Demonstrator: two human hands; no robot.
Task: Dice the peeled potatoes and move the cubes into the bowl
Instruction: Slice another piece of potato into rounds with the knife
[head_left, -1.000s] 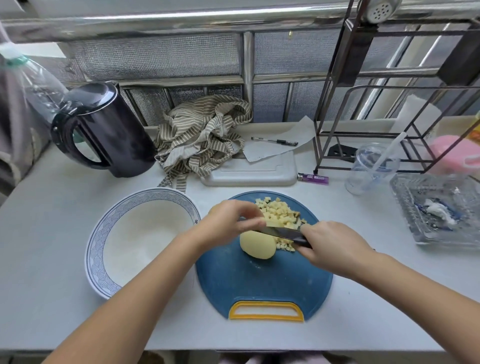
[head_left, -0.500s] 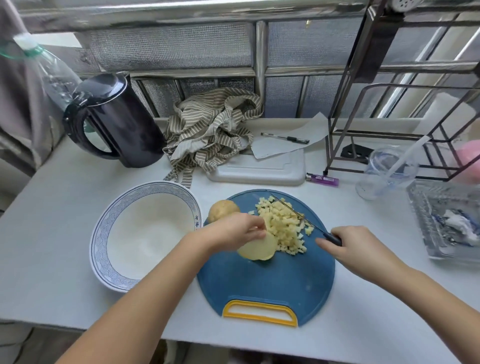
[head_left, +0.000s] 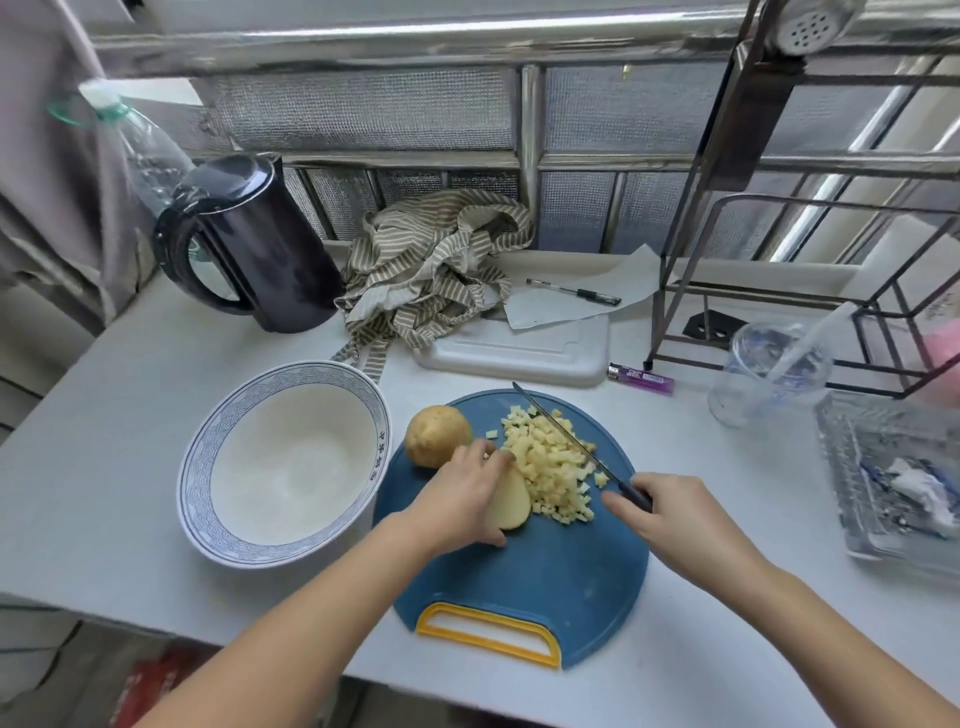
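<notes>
1. Head view: your left hand (head_left: 462, 499) holds the cut potato piece (head_left: 511, 506) on the blue cutting board (head_left: 519, 587), with the fingers curled over it. Your right hand (head_left: 675, 519) has a firm grip on the handle of the knife (head_left: 561, 431). The blade lies across the pile of potato cubes (head_left: 550, 467), and its tip points away from you.
2. Your left fingers sit right beside the pile and near the blade. If the knife slides sideways, I think it could nick them.
3. The cut piece is round on one side. It may rock or slip under the blade if you press hard.
4. The whole potato (head_left: 436, 434) rests at the far left rim of the board, just beside the bowl (head_left: 195, 467). A bump from your left hand could roll it off onto the table (head_left: 104, 415).
5. No cubes show in the bowl yet. The pile lies on the far side of your left hand from the bowl. If you push it fast, some cubes could fall off the board.
6. The board's yellow handle (head_left: 488, 631) is near the table's front edge. A hard push toward you could make the board slide.
</notes>
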